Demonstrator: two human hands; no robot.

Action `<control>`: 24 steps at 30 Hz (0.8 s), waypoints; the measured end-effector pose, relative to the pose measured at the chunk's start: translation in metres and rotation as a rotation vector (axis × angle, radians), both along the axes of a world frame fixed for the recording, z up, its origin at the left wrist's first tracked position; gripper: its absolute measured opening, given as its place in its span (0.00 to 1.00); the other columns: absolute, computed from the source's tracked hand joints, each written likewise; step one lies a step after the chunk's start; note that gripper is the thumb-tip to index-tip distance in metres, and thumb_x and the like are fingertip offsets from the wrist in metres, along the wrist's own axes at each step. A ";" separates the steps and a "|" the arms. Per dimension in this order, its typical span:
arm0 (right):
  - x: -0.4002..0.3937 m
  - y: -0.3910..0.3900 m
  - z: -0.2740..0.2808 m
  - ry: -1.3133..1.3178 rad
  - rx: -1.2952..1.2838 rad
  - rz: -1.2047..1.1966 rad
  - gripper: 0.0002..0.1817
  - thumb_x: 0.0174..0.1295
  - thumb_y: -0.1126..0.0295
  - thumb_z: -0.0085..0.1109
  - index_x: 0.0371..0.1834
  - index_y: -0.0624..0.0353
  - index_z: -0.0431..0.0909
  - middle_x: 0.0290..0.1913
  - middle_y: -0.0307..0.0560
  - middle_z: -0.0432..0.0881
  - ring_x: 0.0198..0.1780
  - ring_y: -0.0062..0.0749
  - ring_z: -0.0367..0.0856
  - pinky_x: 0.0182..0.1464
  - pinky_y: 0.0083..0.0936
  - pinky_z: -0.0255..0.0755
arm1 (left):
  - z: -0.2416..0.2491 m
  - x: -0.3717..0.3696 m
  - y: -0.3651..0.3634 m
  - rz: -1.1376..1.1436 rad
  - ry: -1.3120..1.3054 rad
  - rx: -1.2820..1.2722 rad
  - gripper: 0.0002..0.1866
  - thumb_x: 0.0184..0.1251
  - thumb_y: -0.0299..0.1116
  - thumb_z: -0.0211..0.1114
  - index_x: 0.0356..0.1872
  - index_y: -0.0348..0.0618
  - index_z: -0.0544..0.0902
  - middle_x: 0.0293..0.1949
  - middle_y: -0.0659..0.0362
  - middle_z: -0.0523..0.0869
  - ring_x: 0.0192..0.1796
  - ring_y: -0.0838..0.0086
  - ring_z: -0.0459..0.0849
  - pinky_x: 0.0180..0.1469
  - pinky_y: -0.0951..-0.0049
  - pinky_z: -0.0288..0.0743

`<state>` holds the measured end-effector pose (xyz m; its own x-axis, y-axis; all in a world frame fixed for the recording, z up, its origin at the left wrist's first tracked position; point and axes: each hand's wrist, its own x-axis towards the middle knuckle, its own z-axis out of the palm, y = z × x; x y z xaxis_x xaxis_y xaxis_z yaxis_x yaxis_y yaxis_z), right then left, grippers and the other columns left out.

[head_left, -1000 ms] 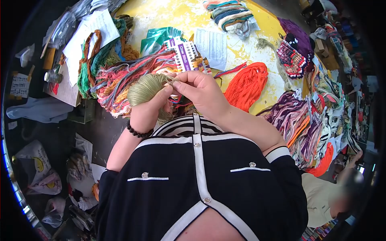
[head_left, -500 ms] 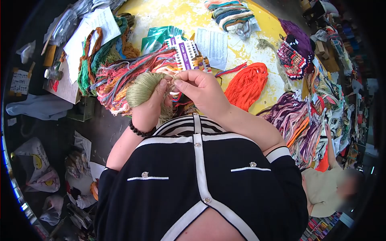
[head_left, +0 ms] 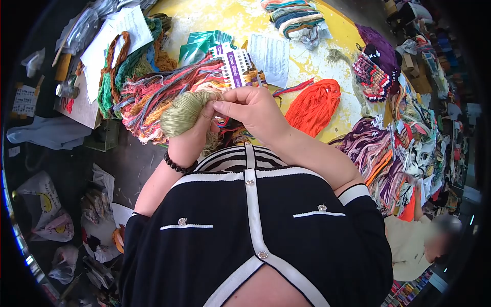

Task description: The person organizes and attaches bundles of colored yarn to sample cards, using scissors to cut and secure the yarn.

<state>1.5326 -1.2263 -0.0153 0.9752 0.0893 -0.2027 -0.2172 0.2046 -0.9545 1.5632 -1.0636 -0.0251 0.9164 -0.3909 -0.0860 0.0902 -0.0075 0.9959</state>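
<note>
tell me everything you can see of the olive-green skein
The olive-green skein is a plump, rounded bundle of fine, glossy, thread-like strands, narrowing toward the picture's right. The left hand grips it, thumb near the narrow end, where the right hand pinches. It is held in front of multicoloured threads; its underside is mostly hidden.

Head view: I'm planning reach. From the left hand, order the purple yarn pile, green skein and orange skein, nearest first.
1. Green skein: in the left hand.
2. Orange skein: to the right.
3. Purple yarn pile: farther right.
</note>
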 end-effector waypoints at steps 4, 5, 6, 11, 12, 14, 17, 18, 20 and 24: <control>-0.003 0.002 -0.002 -0.028 0.094 -0.046 0.08 0.63 0.73 0.58 0.37 0.67 0.82 0.35 0.38 0.82 0.37 0.14 0.76 0.43 0.15 0.69 | 0.003 0.000 -0.001 0.002 0.112 -0.024 0.11 0.71 0.33 0.57 0.47 0.39 0.80 0.35 0.64 0.82 0.26 0.84 0.77 0.30 0.83 0.72; -0.003 0.001 -0.001 -0.032 0.137 -0.055 0.07 0.63 0.73 0.57 0.37 0.66 0.81 0.36 0.39 0.82 0.38 0.16 0.77 0.46 0.16 0.69 | 0.005 0.000 -0.002 -0.005 0.150 -0.064 0.10 0.71 0.32 0.56 0.47 0.38 0.79 0.35 0.63 0.82 0.29 0.81 0.78 0.34 0.81 0.74; -0.002 -0.001 0.000 -0.034 0.137 -0.056 0.07 0.63 0.73 0.57 0.37 0.66 0.81 0.36 0.39 0.82 0.38 0.16 0.77 0.46 0.16 0.69 | 0.002 0.002 -0.002 -0.006 0.148 -0.063 0.10 0.71 0.32 0.56 0.47 0.38 0.79 0.35 0.63 0.82 0.29 0.81 0.78 0.34 0.81 0.74; -0.006 -0.065 0.028 0.024 0.860 0.016 0.05 0.67 0.70 0.49 0.36 0.58 0.73 0.38 0.41 0.77 0.44 0.29 0.75 0.60 0.33 0.66 | -0.024 0.018 0.054 -0.046 0.499 -0.694 0.15 0.70 0.41 0.55 0.44 0.39 0.78 0.37 0.58 0.83 0.46 0.64 0.82 0.59 0.61 0.71; -0.015 -0.084 0.034 -0.044 0.884 -0.032 0.05 0.67 0.69 0.49 0.34 0.56 0.70 0.33 0.39 0.73 0.40 0.28 0.73 0.56 0.33 0.67 | -0.029 0.021 0.077 -0.074 0.459 -0.811 0.15 0.69 0.43 0.56 0.43 0.41 0.78 0.33 0.60 0.83 0.45 0.64 0.83 0.58 0.59 0.73; -0.035 -0.133 0.034 -0.107 0.874 -0.124 0.09 0.67 0.68 0.49 0.29 0.53 0.63 0.25 0.35 0.64 0.32 0.25 0.68 0.47 0.30 0.66 | -0.044 0.029 0.128 0.012 0.578 -0.917 0.10 0.69 0.39 0.56 0.40 0.43 0.78 0.28 0.66 0.80 0.33 0.81 0.80 0.45 0.70 0.79; -0.063 -0.243 0.014 -0.111 0.765 -0.294 0.05 0.67 0.70 0.49 0.33 0.57 0.67 0.23 0.33 0.59 0.27 0.22 0.62 0.35 0.21 0.59 | -0.058 0.033 0.195 0.377 0.502 -1.021 0.07 0.71 0.31 0.54 0.43 0.42 0.78 0.31 0.67 0.81 0.24 0.88 0.70 0.31 0.85 0.68; -0.070 -0.281 0.014 -0.061 0.557 -0.557 0.05 0.66 0.71 0.49 0.32 0.57 0.69 0.22 0.33 0.58 0.24 0.21 0.59 0.31 0.22 0.58 | -0.065 0.033 0.220 0.432 0.412 -1.002 0.09 0.73 0.32 0.52 0.45 0.42 0.78 0.31 0.65 0.82 0.24 0.88 0.70 0.33 0.83 0.70; -0.094 -0.385 -0.007 -0.070 -0.151 -0.939 0.06 0.65 0.70 0.51 0.33 0.61 0.73 0.24 0.35 0.68 0.24 0.22 0.66 0.31 0.24 0.64 | -0.064 0.029 0.243 0.664 0.350 -0.791 0.16 0.71 0.35 0.55 0.57 0.43 0.73 0.32 0.67 0.81 0.24 0.89 0.71 0.35 0.82 0.73; -0.048 -0.303 0.005 -0.103 -1.349 -0.910 0.13 0.62 0.67 0.57 0.43 0.67 0.80 0.38 0.43 0.83 0.36 0.26 0.79 0.43 0.23 0.72 | -0.047 0.031 0.148 0.120 0.365 -0.722 0.40 0.66 0.45 0.60 0.73 0.44 0.49 0.36 0.63 0.81 0.24 0.89 0.70 0.35 0.83 0.73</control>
